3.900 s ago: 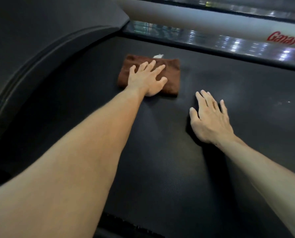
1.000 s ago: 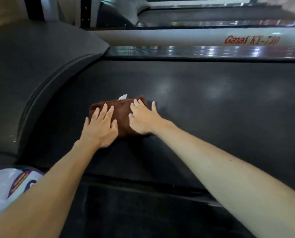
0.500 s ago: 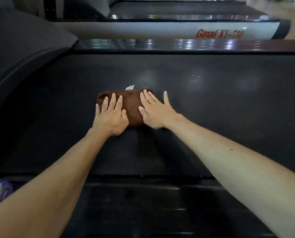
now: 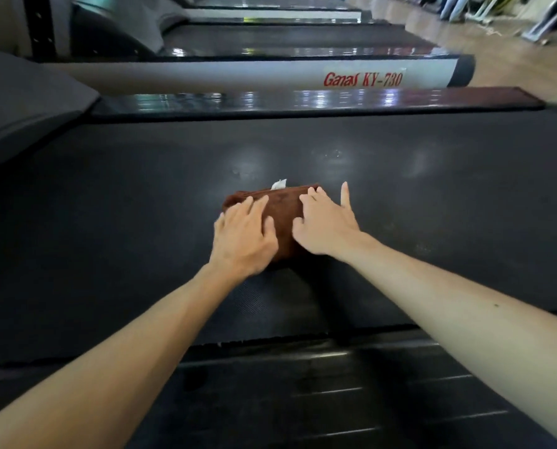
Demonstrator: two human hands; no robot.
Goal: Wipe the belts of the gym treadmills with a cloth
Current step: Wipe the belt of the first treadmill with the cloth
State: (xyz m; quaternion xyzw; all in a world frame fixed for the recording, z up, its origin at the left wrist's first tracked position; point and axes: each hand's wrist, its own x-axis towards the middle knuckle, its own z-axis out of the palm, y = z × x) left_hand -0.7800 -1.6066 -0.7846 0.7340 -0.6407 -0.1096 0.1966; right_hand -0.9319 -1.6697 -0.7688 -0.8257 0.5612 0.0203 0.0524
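Black rubber belt [image 4: 432, 196] filled the frame, and more of its right end had come into view than half a second earlier. The brown cloth [image 4: 282, 215] sat at centre, slid rightward. My left hand [image 4: 243, 238] and right hand [image 4: 325, 226] stayed flat on it, fingers straight, pressing. I judged this pass well underway.

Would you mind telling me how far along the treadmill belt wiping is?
In hand: left hand and right hand press the brown cloth mid-belt. No wiped area shows. Left: the neighbouring treadmills.
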